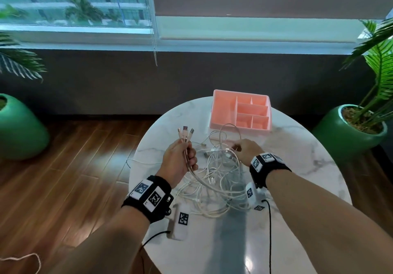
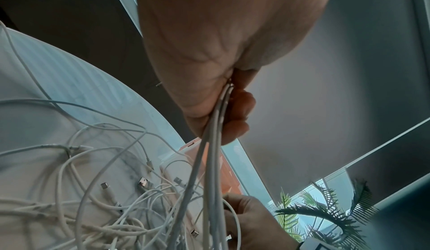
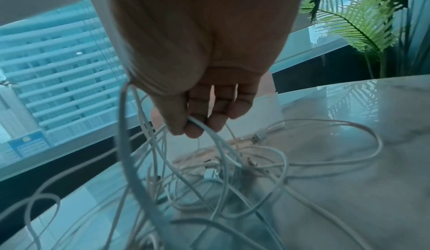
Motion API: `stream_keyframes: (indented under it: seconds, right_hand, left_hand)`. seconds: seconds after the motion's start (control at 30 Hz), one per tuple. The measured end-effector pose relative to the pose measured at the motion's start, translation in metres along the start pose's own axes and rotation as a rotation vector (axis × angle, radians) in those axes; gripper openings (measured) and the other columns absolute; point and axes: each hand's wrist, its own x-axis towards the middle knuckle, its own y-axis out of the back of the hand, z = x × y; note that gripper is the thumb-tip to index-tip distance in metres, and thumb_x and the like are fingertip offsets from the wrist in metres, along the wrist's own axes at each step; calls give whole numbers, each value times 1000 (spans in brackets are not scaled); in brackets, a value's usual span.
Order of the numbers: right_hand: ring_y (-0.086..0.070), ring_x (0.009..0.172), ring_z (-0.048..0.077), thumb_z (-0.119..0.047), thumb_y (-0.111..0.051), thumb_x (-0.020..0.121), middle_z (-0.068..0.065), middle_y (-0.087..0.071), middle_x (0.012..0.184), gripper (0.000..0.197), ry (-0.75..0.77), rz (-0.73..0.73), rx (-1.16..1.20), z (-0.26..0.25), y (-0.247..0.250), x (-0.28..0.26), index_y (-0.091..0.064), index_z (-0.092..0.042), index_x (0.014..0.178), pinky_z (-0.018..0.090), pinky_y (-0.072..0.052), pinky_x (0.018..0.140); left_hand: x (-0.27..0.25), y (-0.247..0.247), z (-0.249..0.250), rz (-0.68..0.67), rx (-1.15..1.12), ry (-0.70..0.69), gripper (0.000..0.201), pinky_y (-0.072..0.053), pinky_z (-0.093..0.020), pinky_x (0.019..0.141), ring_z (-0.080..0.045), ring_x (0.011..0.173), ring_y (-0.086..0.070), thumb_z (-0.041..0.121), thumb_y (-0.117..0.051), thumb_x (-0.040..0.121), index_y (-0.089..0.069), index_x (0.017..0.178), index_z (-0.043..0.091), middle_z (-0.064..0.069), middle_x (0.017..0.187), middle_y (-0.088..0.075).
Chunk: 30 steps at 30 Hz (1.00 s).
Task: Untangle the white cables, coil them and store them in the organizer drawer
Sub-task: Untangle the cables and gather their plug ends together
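3 plug ends (image 1: 185, 132) held upright in left hand (image 1: 179, 161), fingers curled round the bundled cords just below the plugs; cords run down and rightward from this grip into the tangle. Right hand (image 1: 244, 151) pinching 1 white strand (image 3: 209, 134) between thumb and forefinger, other fingers loosely spread.

Tangle of white cables (image 1: 214, 180) lying on the worktop (image 1: 297, 167), between and below both hands, nearer the right hand. Long axis of the held bundle: from left grip, sloping down toward the right wrist. Pinched strand rising out of the tangle's far side, close to the pink organizer (image 1: 240, 109).

Judged next move: separation by drawing the hands apart, left grip as anchor, right grip tracing its strand out of the loops. Knot risk if pulled hard.

Edges and room:
- Organizer just beyond the tangle, 1 loop touching or overlapping its front wall; cannot tell which.
- 1 cord trailing over the worktop's left edge.
- Open worktop to the right of the right hand; bare worktop toward the near edge.
- Potted plant (image 1: 361, 120) well apart, at right.
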Motion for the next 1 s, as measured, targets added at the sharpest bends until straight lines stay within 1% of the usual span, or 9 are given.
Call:
stream_keyframes:
  seconds: [0.1, 0.2, 0.3, 0.5, 0.63, 0.73, 0.8, 0.9, 1.0]
  right_hand:
    - [-65, 74, 19, -25, -69, 91, 4, -74, 88, 16, 61, 111, 19, -2, 19, -4, -75, -14, 102, 30, -52, 68]
    - [-68, 68, 24, -16, -61, 94, 4, -71, 75, 29, 133, 208, 72, -5, 48, -14, -66, -21, 122, 36, -59, 66]
    - [-63, 64, 19, -16, -61, 94, 1, -67, 74, 20, 181, 241, 23, -7, 75, -23, -68, -23, 112, 26, -51, 60]
    - [-56, 64, 9, -18, -63, 90, -6, -65, 78, 10, 179, 327, -123, -3, 96, -38, -72, -20, 93, 23, -44, 64]
    - [-58, 82, 14, -19, -69, 89, 1, -63, 89, 4, 211, 578, 127, -19, 125, -40, -72, -20, 91, 29, -48, 80]
    - [-63, 62, 16, -10, -60, 96, 2, -65, 74, 6, 230, 628, 572, -53, 161, -56, -61, -16, 93, 34, -56, 65]
    - [-55, 49, 18, -7, -55, 98, 2, -60, 62, 7, 310, 664, 753, -79, 183, -70, -57, -12, 94, 32, -51, 51]
    - [-41, 42, 15, -6, -54, 97, 0, -50, 55, 10, 394, 658, 926, -107, 199, -87, -54, -13, 90, 25, -36, 43]
    - [-38, 42, 11, -5, -52, 99, 2, -48, 59, 6, 362, 544, 923, -116, 180, -99, -56, -7, 95, 22, -33, 41]
  left_hand:
    - [2, -3, -1, -9, 1, 2, 23, -36, -29, 50, -18, 49, -38, 8, -37, 103, -47, 83, 12, -4, 61, -44]
    - [3, -10, 3, -8, -3, -12, 24, -34, -27, 49, -17, 48, -36, 9, -37, 104, -46, 83, 13, -4, 61, -43]
    - [4, -18, 9, -5, -14, -25, 24, -33, -26, 47, -17, 47, -35, 7, -36, 103, -45, 82, 13, -4, 61, -42]
    - [0, -36, 17, -31, 3, -48, 25, -34, -25, 45, -16, 47, -34, 6, -34, 103, -45, 82, 13, -3, 59, -42]
    - [-4, -44, 18, -63, 8, -63, 25, -34, -26, 44, -16, 47, -34, 6, -33, 103, -45, 82, 14, -3, 60, -42]
    - [-6, -49, 19, -77, 17, -87, 25, -34, -27, 45, -15, 47, -33, 7, -34, 103, -44, 82, 14, -2, 61, -40]
    - [-8, -54, 21, -87, 29, -105, 24, -32, -28, 46, -14, 49, -30, 8, -35, 103, -44, 81, 15, -1, 61, -38]
    - [-13, -63, 25, -124, 37, -130, 25, -31, -27, 48, -13, 51, -29, 7, -36, 104, -44, 82, 15, 1, 62, -36]
    - [-15, -73, 27, -160, 21, -146, 26, -34, -26, 48, -12, 50, -33, 7, -34, 106, -48, 86, 15, 1, 62, -40]
